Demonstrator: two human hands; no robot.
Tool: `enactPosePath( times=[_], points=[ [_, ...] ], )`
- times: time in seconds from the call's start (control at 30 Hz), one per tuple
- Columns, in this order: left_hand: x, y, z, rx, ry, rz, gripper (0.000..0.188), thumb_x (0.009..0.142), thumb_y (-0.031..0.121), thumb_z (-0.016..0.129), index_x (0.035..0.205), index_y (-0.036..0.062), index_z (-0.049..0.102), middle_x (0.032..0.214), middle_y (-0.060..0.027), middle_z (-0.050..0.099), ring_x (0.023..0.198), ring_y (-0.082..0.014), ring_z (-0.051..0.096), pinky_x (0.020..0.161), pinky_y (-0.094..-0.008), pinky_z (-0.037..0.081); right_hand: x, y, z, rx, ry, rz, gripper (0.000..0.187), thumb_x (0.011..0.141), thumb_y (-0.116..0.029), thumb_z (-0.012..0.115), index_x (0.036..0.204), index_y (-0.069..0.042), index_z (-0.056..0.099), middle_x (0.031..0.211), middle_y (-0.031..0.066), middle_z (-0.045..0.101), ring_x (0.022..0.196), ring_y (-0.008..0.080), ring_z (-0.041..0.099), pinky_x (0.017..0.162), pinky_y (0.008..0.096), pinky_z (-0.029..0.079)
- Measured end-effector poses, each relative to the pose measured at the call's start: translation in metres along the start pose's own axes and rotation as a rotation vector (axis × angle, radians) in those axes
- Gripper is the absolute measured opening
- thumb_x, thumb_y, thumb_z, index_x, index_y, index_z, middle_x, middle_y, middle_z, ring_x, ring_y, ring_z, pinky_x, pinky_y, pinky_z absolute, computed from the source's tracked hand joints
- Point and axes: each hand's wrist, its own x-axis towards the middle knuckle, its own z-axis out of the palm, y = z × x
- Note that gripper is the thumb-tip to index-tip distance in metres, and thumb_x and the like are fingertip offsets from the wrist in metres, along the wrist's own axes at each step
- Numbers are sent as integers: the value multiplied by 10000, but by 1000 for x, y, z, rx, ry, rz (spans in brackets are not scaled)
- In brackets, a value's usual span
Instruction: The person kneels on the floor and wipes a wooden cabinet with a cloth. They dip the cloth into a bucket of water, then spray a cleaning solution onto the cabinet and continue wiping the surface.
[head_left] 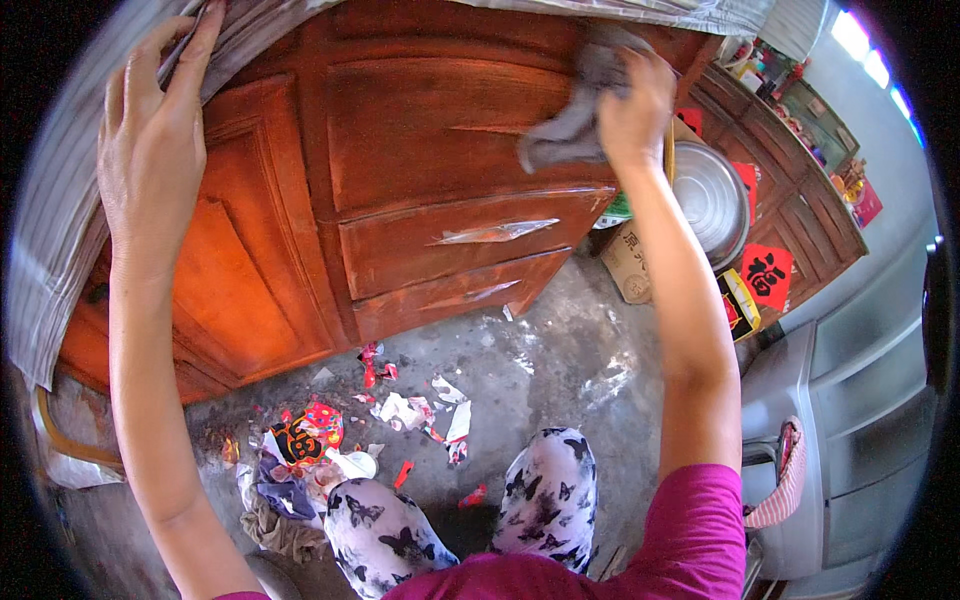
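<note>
My left hand (155, 160) pinches the edge of a pale striped cloth cover (60, 220) that drapes over the top and left side of a reddish-brown wooden cabinet (260, 270), lifting it off the front. My right hand (640, 110), slightly blurred, grips a crumpled grey rag (570, 130). The rag lies against the cabinet's top drawer front (430, 140), near its right end. Below, two narrower drawers (470, 235) have pale, worn marks around their pulls. Part of the rag is hidden inside my fingers.
Torn red and white paper scraps (405, 410) litter the concrete floor, beside a heap of dark cloths (285, 500). To the right stand a cardboard box (628, 262), a round metal lid (710, 205) and another wooden cabinet (800, 225). A grey chair-like form (790, 400) is at far right.
</note>
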Motion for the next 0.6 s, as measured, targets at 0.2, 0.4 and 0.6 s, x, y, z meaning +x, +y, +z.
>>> enactPosePath(
  times=[0.2, 0.4, 0.6],
  points=[
    [-4, 3, 4, 86, 22, -13, 658, 894, -21, 623, 1479, 276, 571, 1324, 28, 582, 1172, -237, 614, 978, -372, 569, -10, -2, 0, -16, 90, 283, 495, 713, 32, 686, 1198, -44, 626, 1134, 215, 627, 1075, 447, 584, 965, 520, 489],
    [2, -14, 5, 60, 35, 12, 535, 941, 33, 635, 1427, 255, 614, 1276, 29, 622, 1119, -209, 648, 906, -360, 595, 26, -95, 12, 173, 57, -85, 445, 676, -5, 704, 1114, -79, 673, 1021, 175, 606, 1019, 417, 589, 905, 516, 511],
    [45, -22, 1, 6, 225, 90, 307, 944, 95, 616, 1239, 155, 675, 1142, -32, 634, 1038, -251, 629, 881, -402, 539, 2, 8, -24, -16, 50, 211, 418, 737, 16, 692, 1148, -60, 688, 1130, 169, 675, 1097, 384, 607, 1001, 468, 483]
  ],
)
